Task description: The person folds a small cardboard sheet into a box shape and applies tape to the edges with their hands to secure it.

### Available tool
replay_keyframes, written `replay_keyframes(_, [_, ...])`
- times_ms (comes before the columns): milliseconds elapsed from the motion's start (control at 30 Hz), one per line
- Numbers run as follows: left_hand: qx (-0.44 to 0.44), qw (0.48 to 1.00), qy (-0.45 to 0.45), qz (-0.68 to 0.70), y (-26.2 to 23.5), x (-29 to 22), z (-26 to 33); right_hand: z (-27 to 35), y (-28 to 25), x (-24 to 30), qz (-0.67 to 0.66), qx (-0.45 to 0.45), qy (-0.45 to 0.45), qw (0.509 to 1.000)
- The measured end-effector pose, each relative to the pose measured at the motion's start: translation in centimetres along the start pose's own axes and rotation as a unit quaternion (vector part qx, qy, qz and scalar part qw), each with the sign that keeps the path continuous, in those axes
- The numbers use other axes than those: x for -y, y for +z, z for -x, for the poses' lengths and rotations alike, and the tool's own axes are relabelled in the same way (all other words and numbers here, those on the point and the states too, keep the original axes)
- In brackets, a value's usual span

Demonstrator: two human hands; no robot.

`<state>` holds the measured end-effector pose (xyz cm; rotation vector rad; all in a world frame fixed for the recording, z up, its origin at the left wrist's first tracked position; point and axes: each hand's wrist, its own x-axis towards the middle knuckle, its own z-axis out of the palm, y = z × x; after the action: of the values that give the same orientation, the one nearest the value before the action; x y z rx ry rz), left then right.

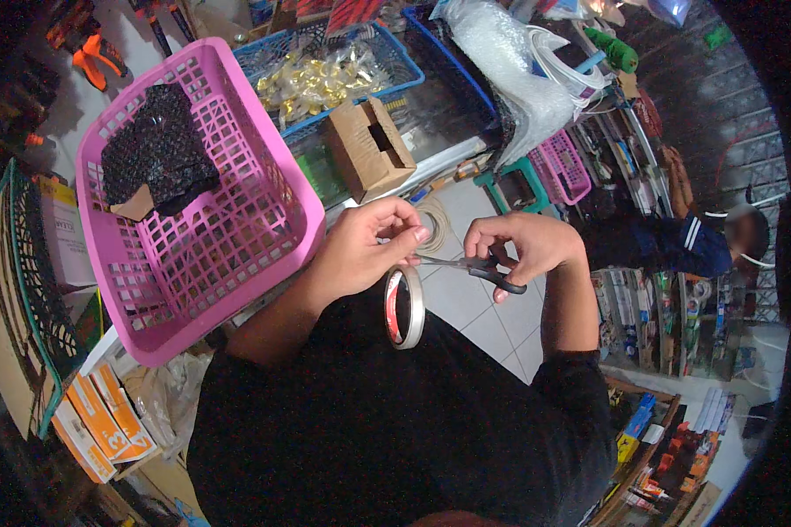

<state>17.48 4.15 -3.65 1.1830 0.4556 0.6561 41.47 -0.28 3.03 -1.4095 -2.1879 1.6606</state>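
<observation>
My left hand (373, 246) is closed in a pinch in front of my chest. A roll of clear tape (417, 307) with a red and white core hangs just below its fingertips, apparently by its strip; the strip itself is hard to make out. In my right hand (532, 246) is a pair of scissors (492, 272) with black handles, thumb and fingers at the loops. Its metal blades point left and reach the left fingertips, just above the roll. The blade tips are partly hidden by the left fingers.
A pink plastic basket (312, 233) holding a black wrapped package (158, 154) stands at left. Beyond my hands are a small cardboard box (369, 145), a blue basket (409, 79) of gold-coloured pieces, and bubble wrap (501, 79). Another person (668, 241) is among shelves at right.
</observation>
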Motion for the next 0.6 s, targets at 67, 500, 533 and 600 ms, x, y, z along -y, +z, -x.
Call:
replay_keyframes(67, [-0.005,1.0,-0.004,-0.004,0.0,-0.1,0.0,-0.6,-0.3,-0.2,-0.018,0.02,0.004,1.0])
replay_keyframes(500, [0.005,0.999,-0.046,-0.015,-0.9,-0.1,0.2,-2.4,-0.7,-0.4,-0.034,0.046,-0.02,0.998])
replay_keyframes(533, [0.001,0.999,-0.042,-0.012,-0.9,-0.1,0.3,-2.5,-0.6,-0.5,-0.032,0.048,-0.03,0.998])
replay_keyframes(600, [-0.007,0.999,-0.033,-0.006,-0.9,0.1,0.3,-2.8,-0.6,-0.7,-0.031,0.051,-0.041,0.997])
